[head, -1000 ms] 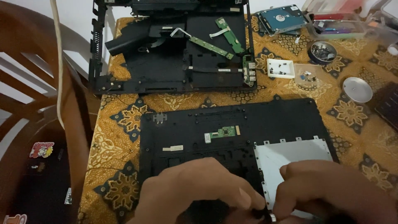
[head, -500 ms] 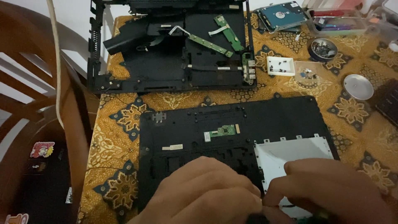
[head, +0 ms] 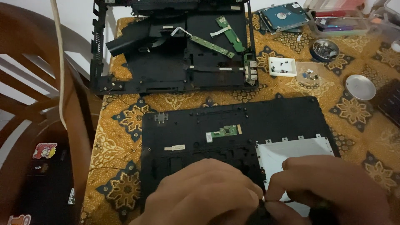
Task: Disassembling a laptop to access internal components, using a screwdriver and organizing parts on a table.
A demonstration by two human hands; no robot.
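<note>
A black laptop cover panel (head: 233, 121) lies inside-up on the patterned yellow-brown cloth (head: 125, 141). It carries a small green circuit board (head: 225, 132) and a silver metal plate (head: 291, 150). My left hand (head: 204, 193) rests curled on the panel's near edge. My right hand (head: 333, 187) lies over the plate's near part. The fingertips of both hands meet and pinch a small dark object (head: 262, 205) at the bottom edge of the view; what it is stays hidden.
A stripped black laptop base (head: 166, 66) with green strips lies at the back. A hard drive (head: 281, 16), a small white screw tray (head: 282, 66), a round tin (head: 325, 50), a silver lid (head: 360, 86) and a plastic box (head: 337, 21) sit at right. A wooden chair (head: 41, 104) stands at left.
Both hands have shifted slightly away from me over the panel's near edge and stay pinched together. Nothing else on the table has moved.
</note>
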